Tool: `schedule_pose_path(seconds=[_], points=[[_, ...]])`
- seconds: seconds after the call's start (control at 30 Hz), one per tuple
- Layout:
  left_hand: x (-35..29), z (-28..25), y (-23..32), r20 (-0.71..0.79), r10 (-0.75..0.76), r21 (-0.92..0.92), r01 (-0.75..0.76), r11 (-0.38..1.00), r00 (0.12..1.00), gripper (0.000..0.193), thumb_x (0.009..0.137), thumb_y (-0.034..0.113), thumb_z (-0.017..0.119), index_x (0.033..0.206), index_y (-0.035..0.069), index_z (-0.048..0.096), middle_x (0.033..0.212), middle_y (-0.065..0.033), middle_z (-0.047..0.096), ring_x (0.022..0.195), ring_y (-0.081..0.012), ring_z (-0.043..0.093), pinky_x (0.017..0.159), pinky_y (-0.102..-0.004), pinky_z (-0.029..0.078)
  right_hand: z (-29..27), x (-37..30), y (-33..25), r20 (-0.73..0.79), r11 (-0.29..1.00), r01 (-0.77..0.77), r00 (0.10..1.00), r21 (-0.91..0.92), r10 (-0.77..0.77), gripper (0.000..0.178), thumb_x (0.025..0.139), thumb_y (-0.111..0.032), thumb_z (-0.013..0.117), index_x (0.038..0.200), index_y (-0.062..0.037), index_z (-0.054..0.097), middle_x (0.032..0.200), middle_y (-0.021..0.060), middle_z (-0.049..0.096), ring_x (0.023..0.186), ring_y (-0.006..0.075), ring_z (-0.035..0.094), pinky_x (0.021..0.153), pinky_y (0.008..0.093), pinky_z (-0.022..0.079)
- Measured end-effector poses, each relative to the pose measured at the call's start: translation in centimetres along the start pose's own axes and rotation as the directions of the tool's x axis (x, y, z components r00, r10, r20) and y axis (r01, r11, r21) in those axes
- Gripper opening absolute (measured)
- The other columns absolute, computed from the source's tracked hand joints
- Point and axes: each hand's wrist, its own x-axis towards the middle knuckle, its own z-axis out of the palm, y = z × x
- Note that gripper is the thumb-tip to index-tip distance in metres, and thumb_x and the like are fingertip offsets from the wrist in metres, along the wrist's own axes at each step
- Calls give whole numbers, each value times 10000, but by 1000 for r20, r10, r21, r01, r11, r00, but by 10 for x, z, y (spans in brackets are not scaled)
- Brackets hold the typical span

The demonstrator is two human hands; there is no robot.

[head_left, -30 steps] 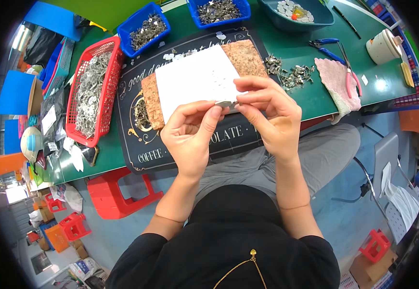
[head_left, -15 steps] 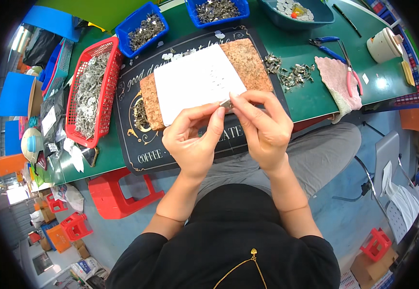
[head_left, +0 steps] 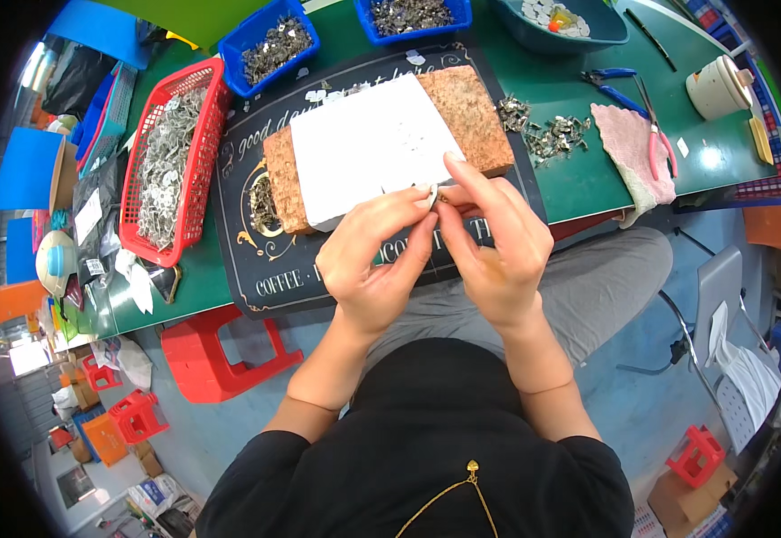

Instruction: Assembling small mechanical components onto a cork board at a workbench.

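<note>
By the near edge of the white pad [head_left: 363,148], a small pale piece [head_left: 433,194] is pinched by the left hand [head_left: 372,260], but whether it is also gripped by the right hand [head_left: 505,255] cannot be told.

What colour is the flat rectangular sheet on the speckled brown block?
The flat rectangular sheet is white, best seen in the head view.

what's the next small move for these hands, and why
Probably a slight nudge of the small pale piece with the right hand: it appears pinched in the grip of the left hand, and the right grip is close beside it.
</note>
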Motion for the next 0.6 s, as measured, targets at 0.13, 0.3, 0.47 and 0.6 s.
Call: schedule_pose_path(seconds=[0.13, 0.3, 0.47, 0.6], points=[[-4, -4, 4, 6, -259, -227, 254, 940, 966, 183, 748, -113, 699, 907, -39, 645, 919, -141, 693, 850, -189, 678, 782, -288, 544, -7, 7, -11, 119, 987, 106, 989, -118, -92, 484, 693, 143, 704, 1158, 31, 633, 824, 101, 659, 693, 174, 639, 624, 276, 528], [-4, -13, 13, 18, -461, -421, 425, 802, 887, 171, 787, -112, 659, 928, -47, 586, 956, -152, 665, 861, -159, 648, 803, -271, 537, -1, 4, -11, 115, 987, -38, 993, 156, 20, 419, 694, 95, 734, 1099, 17, 663, 850, 98, 653, 726, 176, 631, 646, 287, 518], [-7, -15, 8, -38, -361, -514, 292, 807, 932, 170, 768, -123, 621, 894, -21, 568, 924, -127, 615, 847, -151, 600, 786, -268, 498, -7, 0, -8, 355, 855, -338, 914, 393, 199, 288, 749, 28, 729, 1032, 35, 678, 968, 102, 638, 869, 147, 617, 745, 249, 502], [-6, -15, 12, -26, -340, -477, 288, 830, 940, 183, 743, -119, 603, 876, -5, 552, 876, -97, 564, 815, -152, 557, 778, -264, 454, -5, -6, -15, 350, 789, -417, 896, 452, 273, 192, 780, 42, 709, 968, 53, 672, 938, 103, 631, 865, 153, 620, 746, 252, 510]])
